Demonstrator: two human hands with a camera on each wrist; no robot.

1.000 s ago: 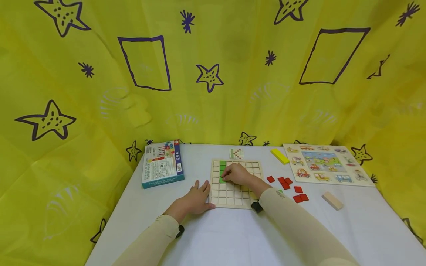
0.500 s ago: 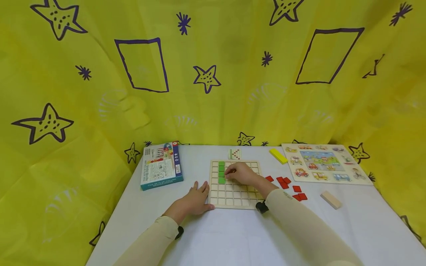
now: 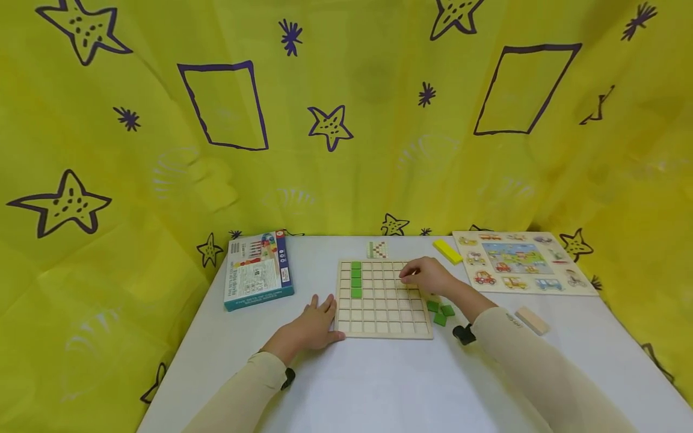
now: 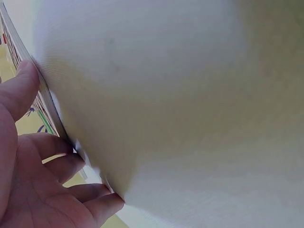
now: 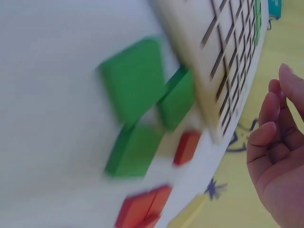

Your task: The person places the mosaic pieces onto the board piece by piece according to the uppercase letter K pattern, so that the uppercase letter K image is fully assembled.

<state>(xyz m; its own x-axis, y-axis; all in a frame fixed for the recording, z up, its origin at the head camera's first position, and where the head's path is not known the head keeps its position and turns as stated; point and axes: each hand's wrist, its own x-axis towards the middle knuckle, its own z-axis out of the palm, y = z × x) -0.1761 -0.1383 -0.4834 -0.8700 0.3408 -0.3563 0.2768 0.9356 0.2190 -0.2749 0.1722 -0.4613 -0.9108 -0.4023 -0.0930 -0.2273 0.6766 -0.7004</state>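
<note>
My left hand (image 3: pixel 311 328) lies flat on the white table (image 3: pixel 379 385), fingers straight and spread, with the fingertips touching the near left corner of the wooden grid board (image 3: pixel 383 299). The left wrist view confirms this: the fingers (image 4: pixel 47 142) lie against the board's edge and grip nothing.

My right hand (image 3: pixel 428 275) hovers over the far right part of the board, palm down. Its fingers are loosely curled, and in the right wrist view the fingers (image 5: pixel 273 142) bend inward with nothing between them. The hand holds no piece.

The board lies flat at the centre of the table. Four green tiles (image 3: pixel 355 279) fill one column near its far left corner, stacked from the far edge toward me. The other cells show bare wood.

Three loose green tiles (image 3: pixel 440 311) lie on the table just beside the board's right edge, near my right forearm. In the right wrist view, red tiles (image 5: pixel 187 147) lie just beyond them.

A small pattern card (image 3: pixel 377 249) lies just past the board's far edge. A game box (image 3: pixel 258 269) lies to the left. A yellow block (image 3: pixel 447 251) and a vehicle puzzle board (image 3: pixel 522 261) lie to the far right. A plain wooden block (image 3: pixel 531 320) lies on the near right.
</note>
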